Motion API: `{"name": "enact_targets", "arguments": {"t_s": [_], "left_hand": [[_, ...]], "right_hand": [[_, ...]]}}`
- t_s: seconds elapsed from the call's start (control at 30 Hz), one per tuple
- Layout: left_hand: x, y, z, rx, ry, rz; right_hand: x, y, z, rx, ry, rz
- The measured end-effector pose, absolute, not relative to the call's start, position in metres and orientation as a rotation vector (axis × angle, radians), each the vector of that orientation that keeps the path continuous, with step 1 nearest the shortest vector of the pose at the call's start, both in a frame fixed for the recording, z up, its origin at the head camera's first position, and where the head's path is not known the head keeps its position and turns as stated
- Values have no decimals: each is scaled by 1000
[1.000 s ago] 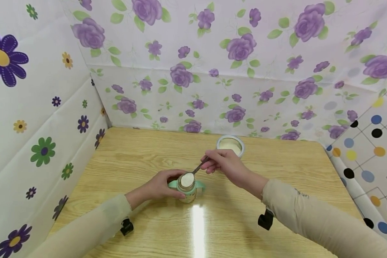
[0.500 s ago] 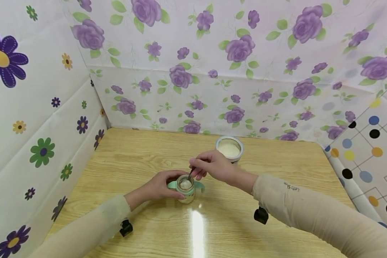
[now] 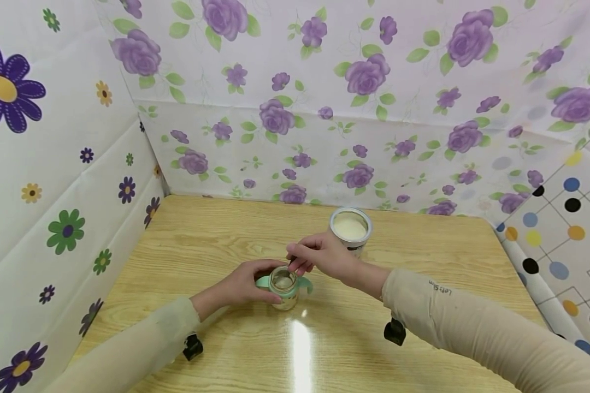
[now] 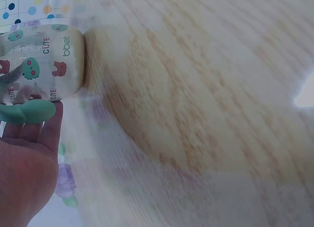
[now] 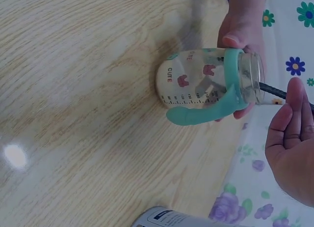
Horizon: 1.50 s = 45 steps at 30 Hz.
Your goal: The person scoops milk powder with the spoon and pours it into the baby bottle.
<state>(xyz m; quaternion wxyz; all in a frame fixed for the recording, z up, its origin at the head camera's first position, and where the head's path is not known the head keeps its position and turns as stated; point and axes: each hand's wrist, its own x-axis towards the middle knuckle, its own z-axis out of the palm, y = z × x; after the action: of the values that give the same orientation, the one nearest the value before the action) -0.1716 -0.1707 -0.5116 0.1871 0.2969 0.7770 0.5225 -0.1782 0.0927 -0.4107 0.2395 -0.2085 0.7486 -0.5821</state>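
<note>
A clear baby bottle (image 3: 285, 297) with a mint-green two-handled collar stands upright on the table. My left hand (image 3: 249, 281) holds it from the left, thumb in front and fingers behind. Red and green prints and a measuring scale mark its side in the right wrist view, and pale powder shows at its bottom. With my right hand (image 3: 322, 255) I pinch the dark handle of a spoon (image 5: 272, 90), which slants down through the bottle's open mouth. How much powder the spoon's bowl carries cannot be made out. Behind my right hand stands an open can (image 3: 350, 226) of cream-coloured powder.
The wooden table (image 3: 216, 229) runs back to a purple-flowered cloth wall (image 3: 255, 153). Patterned cloths hang at both sides. A black wrist mount (image 3: 193, 346) sits under the left sleeve, another (image 3: 395, 331) under the right.
My right hand has moved left and tipped the heaped spoon down into the bottle's mouth. More of the can is now uncovered. The left hand and the bottle have stayed in place.
</note>
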Motion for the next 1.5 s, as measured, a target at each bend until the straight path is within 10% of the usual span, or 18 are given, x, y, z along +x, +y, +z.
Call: {"name": "enact_targets", "arguments": {"t_s": [0.8,1.5], "left_hand": [[-172,-171,-510,818,2201,1446],[-169,-170,-507,785,2165,1452]], "right_hand": [[-183,104,-395,-1261,2384,-938],[-185,106,-395,-1292,2414,-834]]}}
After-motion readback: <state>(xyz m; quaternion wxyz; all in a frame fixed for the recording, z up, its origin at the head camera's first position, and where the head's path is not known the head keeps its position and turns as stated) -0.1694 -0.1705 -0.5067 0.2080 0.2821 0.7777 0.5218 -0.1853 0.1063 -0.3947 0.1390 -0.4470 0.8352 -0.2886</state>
